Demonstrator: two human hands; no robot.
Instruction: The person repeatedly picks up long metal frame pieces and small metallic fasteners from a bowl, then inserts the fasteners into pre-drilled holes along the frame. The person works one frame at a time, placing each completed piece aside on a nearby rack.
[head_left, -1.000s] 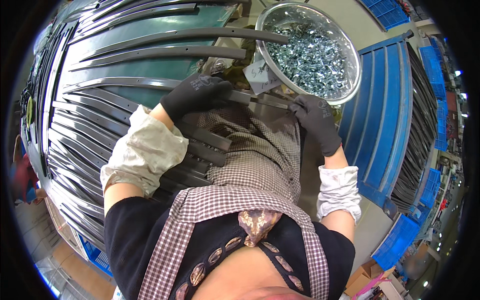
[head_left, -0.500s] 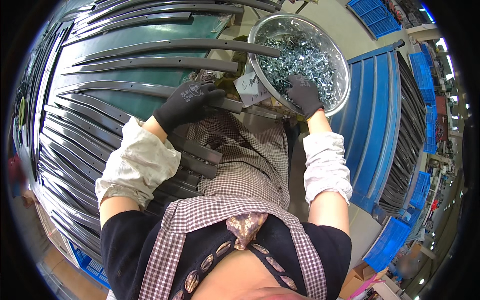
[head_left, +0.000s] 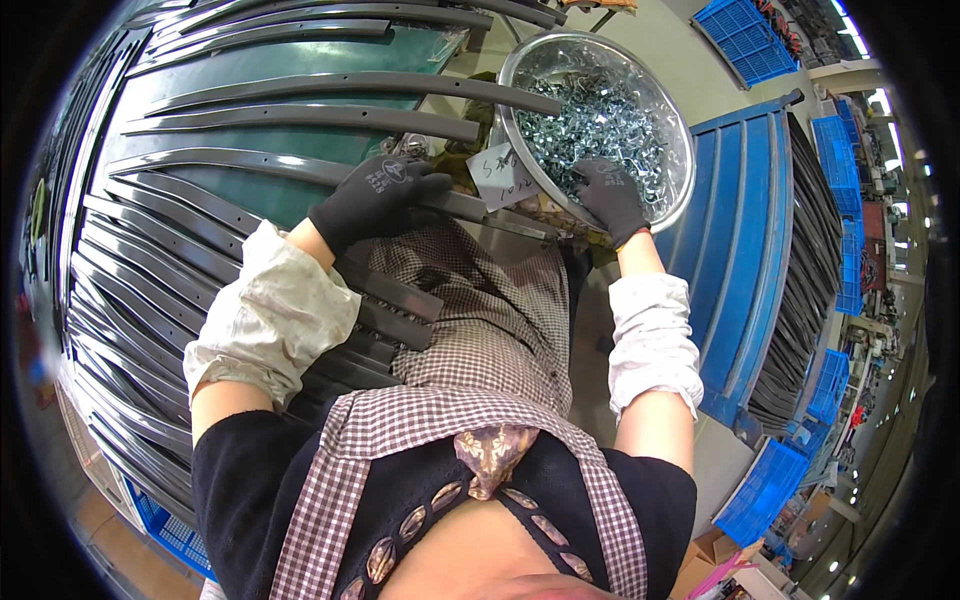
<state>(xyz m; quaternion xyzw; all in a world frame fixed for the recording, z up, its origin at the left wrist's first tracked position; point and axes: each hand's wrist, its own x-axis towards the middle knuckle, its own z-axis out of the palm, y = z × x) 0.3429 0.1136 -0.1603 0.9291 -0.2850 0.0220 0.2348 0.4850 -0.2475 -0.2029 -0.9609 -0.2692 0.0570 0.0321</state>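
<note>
My left hand, in a black glove, is closed around a long dark grey strip. The strip's end sticks out past my fingers toward the bowl. My right hand, also gloved in black, reaches into a large clear bowl at its near side. Inside lie many small shiny metal clips, and my right fingertips are down among them. Those fingertips are partly hidden, so what they pinch cannot be made out. A white paper label with handwriting hangs at the bowl's left side.
More dark strips lie fanned over the green tabletop at left, several ends jutting past its edge toward me. One strip end overlaps the bowl's rim. A blue metal rack filled with dark strips stands at right; blue crates lie beyond.
My right hand has shifted slightly nearer to me within the bowl. My left hand stays on the strip with barely any movement. The whole view has tilted a little.
</note>
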